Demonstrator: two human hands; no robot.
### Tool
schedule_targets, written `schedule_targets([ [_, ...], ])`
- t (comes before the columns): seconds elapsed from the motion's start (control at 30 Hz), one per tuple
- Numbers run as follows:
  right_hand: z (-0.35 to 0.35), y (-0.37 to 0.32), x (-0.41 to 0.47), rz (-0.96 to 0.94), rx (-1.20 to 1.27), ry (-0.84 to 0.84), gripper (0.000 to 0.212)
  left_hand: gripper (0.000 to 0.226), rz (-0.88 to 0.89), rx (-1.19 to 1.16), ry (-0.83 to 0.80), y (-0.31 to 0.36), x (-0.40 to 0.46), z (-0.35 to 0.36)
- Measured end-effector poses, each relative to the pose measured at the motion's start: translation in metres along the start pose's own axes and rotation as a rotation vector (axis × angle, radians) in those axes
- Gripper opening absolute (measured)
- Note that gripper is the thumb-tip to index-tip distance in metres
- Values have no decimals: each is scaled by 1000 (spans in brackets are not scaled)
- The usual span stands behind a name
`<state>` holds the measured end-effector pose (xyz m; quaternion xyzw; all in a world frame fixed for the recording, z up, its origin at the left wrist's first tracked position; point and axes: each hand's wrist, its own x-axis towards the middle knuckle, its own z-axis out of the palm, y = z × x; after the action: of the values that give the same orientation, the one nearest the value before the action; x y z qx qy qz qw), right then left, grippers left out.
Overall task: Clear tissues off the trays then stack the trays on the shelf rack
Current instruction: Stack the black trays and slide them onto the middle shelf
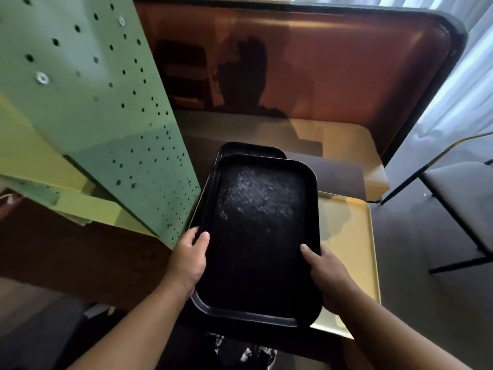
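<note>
Both hands gripping black tray stack [262, 236]: left hand [188, 260] and right hand [326, 273] on the long edges, thumbs over rims. No tissues visible. Stack's above table [349, 231], beside green shelf rack [106, 102]. I'd keep it level and slide in square.

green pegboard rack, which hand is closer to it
Left. The left hand grips the black tray's edge beside the green pegboard rack; the right hand holds the opposite edge.

Top tray [262, 236] hides most of the tray beneath [248, 148].
</note>
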<state>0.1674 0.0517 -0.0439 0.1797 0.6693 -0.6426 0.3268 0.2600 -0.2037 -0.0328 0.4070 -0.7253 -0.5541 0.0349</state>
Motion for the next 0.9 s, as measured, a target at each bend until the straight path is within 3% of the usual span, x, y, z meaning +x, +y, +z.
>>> schedule_targets([
  [0.17,15,1,9,-28,-42,103,15,51,-181,-83,-57,-28,13,-17],
  [0.27,20,4,16,-29,-31,140,18,33,-256,285,77,-60,26,-35],
  [0.33,21,4,22,-27,-28,169,17,53,-299,509,49,-79,30,-43],
  [0.53,15,14,31,-22,-46,255,22,50,-266,678,-82,-94,36,-39],
  [0.67,15,22,28,-2,-34,261,9,47,-253,674,-75,-94,42,-36],
  [0.9,17,30,30,29,-30,252,8,60,-282,554,-24,-91,45,-36],
])
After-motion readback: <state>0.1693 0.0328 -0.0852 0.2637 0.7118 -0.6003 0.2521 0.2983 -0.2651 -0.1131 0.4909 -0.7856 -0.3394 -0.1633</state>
